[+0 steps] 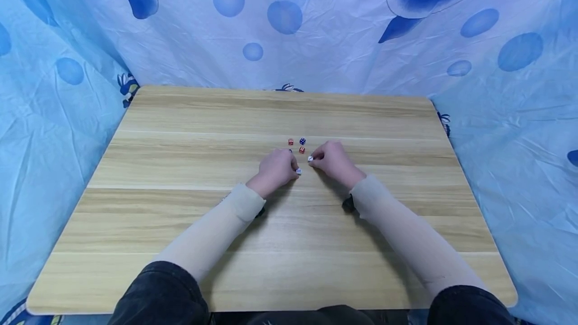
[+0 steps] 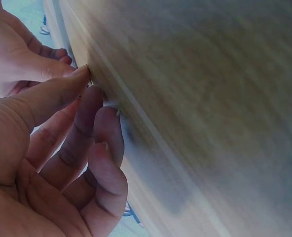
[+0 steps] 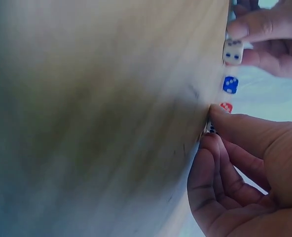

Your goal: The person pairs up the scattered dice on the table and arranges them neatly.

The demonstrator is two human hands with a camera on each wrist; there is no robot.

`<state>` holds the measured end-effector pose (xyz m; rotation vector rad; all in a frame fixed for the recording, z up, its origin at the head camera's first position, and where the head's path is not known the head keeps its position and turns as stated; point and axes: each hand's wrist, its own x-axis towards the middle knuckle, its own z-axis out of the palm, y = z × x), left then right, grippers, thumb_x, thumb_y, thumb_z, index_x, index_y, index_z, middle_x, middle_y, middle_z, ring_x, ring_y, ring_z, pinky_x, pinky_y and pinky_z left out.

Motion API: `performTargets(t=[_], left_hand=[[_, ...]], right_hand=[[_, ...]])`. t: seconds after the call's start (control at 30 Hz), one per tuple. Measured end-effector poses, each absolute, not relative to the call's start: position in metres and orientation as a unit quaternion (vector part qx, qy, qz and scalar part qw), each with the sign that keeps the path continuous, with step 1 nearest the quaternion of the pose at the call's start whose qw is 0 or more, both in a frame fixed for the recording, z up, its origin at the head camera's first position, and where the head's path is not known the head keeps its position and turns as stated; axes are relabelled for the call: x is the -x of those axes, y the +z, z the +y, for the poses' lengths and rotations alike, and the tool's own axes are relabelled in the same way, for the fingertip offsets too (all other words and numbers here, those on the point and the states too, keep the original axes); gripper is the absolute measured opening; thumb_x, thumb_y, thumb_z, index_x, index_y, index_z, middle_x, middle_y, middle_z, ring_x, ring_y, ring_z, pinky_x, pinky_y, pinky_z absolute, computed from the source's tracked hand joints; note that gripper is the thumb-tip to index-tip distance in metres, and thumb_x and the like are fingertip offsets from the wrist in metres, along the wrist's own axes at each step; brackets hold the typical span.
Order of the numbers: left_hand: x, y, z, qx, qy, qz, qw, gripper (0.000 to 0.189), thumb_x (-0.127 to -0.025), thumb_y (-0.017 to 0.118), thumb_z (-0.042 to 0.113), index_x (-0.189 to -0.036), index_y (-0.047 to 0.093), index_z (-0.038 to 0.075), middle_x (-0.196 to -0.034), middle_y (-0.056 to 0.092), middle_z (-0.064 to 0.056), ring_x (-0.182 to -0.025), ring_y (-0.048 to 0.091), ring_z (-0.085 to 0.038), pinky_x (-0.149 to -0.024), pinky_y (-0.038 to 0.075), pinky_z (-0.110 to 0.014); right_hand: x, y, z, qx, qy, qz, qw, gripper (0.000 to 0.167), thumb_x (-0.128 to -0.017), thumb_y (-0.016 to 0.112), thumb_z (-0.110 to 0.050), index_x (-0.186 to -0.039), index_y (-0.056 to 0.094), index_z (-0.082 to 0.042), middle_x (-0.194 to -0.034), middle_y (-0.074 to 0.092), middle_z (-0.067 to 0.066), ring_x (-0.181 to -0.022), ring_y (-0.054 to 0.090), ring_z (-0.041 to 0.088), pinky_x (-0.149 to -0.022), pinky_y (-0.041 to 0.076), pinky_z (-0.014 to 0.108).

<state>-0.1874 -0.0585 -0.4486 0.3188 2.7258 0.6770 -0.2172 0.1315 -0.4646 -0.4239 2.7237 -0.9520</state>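
Pinching one white die (image 1: 298, 171) in left hand (image 1: 277, 168), another white die (image 1: 310, 159) in right hand (image 1: 335, 161), nearer than red dice (image 1: 302, 150) and blue die (image 1: 302, 141); could scatter these through a careless nudge.

Barely see dark die (image 1: 291, 151) behind left hand (image 1: 276, 166). See only part of white die (image 3: 212, 127) between right fingers (image 3: 244, 130). Get blurred worktop (image 2: 215, 98) in left wrist view.
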Motion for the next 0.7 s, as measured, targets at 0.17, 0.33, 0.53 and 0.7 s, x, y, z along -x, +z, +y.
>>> performTargets(t=[0.17,0.33,0.53,0.7], left_hand=[[0.187,-0.449,-0.058,-0.115,0.237,0.952,0.153,0.009,-0.083,0.087,0.02,-0.088,0.08,0.017,-0.094,0.073,0.002,-0.087,0.065,-0.017,-0.068,0.054,-0.036],[0.187,-0.45,-0.059,-0.116,0.242,0.951,0.152,0.009,-0.082,0.087,0.018,-0.088,0.08,0.017,-0.092,0.072,0.003,-0.084,0.064,-0.016,-0.066,0.054,-0.035],[0.188,-0.45,-0.059,-0.117,0.244,0.95,0.155,0.008,-0.082,0.086,0.017,-0.085,0.079,0.017,-0.088,0.071,0.004,-0.079,0.063,-0.015,-0.063,0.052,-0.034],[0.188,-0.449,-0.059,-0.117,0.246,0.95,0.155,0.008,-0.082,0.086,0.016,-0.085,0.079,0.016,-0.087,0.071,0.003,-0.076,0.062,-0.015,-0.061,0.051,-0.033]], right_hand=[[0.206,-0.461,0.128,0.154,-0.327,0.924,0.129,0.008,-0.089,0.081,-0.012,-0.096,0.08,-0.009,-0.087,0.072,-0.002,-0.079,0.065,0.014,-0.071,0.053,0.031],[0.198,-0.461,0.123,0.157,-0.324,0.922,0.142,0.009,-0.089,0.081,-0.011,-0.098,0.08,-0.009,-0.085,0.072,-0.003,-0.077,0.064,0.014,-0.07,0.053,0.031],[0.192,-0.462,0.12,0.164,-0.33,0.917,0.15,0.007,-0.088,0.081,-0.011,-0.095,0.081,-0.009,-0.082,0.071,-0.005,-0.076,0.063,0.013,-0.069,0.052,0.03],[0.19,-0.463,0.119,0.177,-0.338,0.913,0.143,0.007,-0.087,0.082,-0.009,-0.094,0.081,-0.009,-0.081,0.072,-0.006,-0.076,0.065,0.012,-0.068,0.052,0.03]])
